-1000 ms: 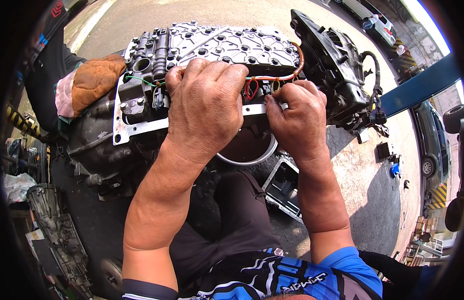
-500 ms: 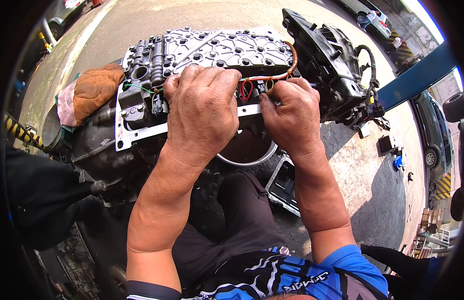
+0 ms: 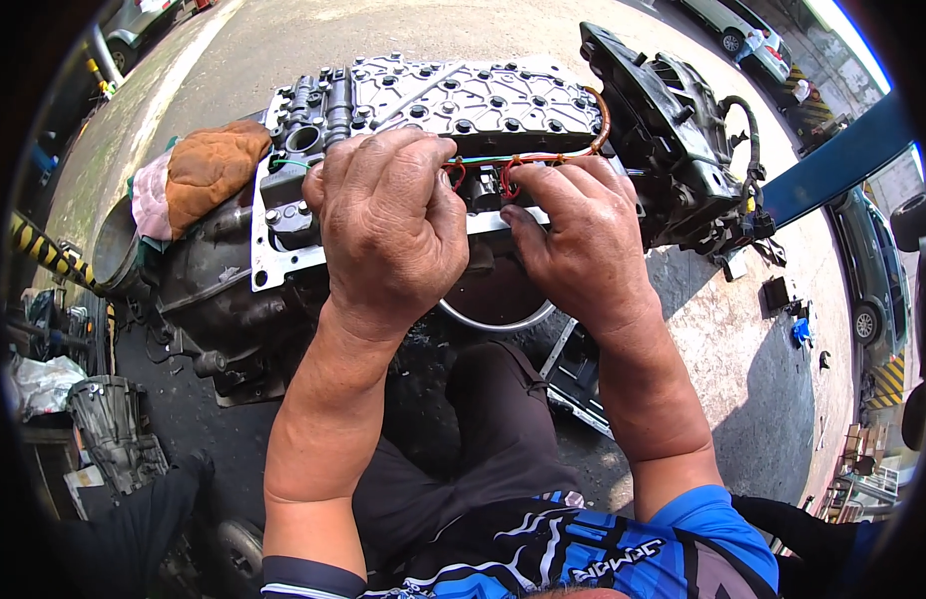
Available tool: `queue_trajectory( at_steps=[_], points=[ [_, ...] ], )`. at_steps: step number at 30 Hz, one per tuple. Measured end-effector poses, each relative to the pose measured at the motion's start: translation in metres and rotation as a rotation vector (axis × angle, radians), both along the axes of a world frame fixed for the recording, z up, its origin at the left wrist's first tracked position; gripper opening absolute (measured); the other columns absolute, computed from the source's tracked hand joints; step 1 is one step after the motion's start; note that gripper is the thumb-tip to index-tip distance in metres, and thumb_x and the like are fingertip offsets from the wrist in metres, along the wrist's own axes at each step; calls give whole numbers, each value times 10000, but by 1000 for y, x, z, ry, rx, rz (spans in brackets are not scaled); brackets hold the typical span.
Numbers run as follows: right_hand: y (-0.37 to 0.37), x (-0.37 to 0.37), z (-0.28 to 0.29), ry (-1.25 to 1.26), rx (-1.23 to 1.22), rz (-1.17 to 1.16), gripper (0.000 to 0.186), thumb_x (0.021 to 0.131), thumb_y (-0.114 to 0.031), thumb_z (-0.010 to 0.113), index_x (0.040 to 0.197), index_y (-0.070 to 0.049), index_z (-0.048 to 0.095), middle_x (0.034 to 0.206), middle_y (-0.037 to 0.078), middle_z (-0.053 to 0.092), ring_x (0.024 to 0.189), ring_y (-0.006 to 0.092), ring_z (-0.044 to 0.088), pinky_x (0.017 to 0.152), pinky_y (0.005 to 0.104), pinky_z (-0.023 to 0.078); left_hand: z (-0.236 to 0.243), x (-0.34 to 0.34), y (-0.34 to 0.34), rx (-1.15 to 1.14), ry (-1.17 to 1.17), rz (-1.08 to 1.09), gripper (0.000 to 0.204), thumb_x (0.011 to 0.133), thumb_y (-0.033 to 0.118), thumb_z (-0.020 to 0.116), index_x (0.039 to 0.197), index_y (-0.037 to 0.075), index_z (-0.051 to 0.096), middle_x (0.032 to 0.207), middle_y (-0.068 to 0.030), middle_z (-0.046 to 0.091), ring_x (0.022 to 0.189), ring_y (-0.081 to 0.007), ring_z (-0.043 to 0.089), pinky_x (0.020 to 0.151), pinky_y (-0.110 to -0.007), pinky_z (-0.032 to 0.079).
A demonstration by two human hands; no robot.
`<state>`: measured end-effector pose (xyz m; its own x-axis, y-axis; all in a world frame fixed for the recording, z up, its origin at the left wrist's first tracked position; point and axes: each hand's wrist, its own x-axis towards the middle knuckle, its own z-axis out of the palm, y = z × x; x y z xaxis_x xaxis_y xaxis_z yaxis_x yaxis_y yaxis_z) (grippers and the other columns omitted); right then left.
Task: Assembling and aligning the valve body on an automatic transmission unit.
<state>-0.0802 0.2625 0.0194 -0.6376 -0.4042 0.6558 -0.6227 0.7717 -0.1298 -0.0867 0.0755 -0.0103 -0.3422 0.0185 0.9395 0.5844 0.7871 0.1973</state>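
A silver valve body (image 3: 473, 98) studded with bolts sits on top of a dark transmission case (image 3: 219, 295) in front of me. Along its near side runs a harness of red, green and white wires (image 3: 528, 158). My left hand (image 3: 391, 225) is closed over the left part of this harness; its fingertips, and what they hold, are hidden. At the red wires, my right hand (image 3: 583, 235) bends its fingers down over the harness, the thumb by the pale metal rim (image 3: 483, 222). What lies within its grip is out of sight.
An orange and pink rag (image 3: 209, 175) lies on the case's left end. A black housing (image 3: 668, 130) stands at the right, near a blue post (image 3: 832, 150). Below are a round metal ring (image 3: 498, 326) and a rectangular pan (image 3: 580, 384). Another gearbox (image 3: 114, 424) stands lower left.
The view has shifted, placing the assembly slightly further right. My right thumb and forefinger have spread from a tight pinch. A dark shape at the left has dropped lower.
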Motion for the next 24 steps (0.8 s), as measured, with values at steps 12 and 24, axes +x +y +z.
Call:
queue_trajectory(
  at_steps=[12,24],
  points=[
    [-15,-9,-14,42,-78,-78,129,719,-146,800,784,-89,704,832,57,698,919,258,637,829,403,450,-13,-6,-4,80,81,-27,271,670,36,679,930,113,686,897,-20,675,882,-227,607,841,-390,385],
    [-14,-8,-20,45,-118,-4,130,730,-119,805,768,-55,698,794,101,671,818,285,645,747,402,495,-5,5,-4,55,-17,-25,277,694,-37,679,936,97,689,910,-51,692,876,-254,637,827,-379,431]
  ],
)
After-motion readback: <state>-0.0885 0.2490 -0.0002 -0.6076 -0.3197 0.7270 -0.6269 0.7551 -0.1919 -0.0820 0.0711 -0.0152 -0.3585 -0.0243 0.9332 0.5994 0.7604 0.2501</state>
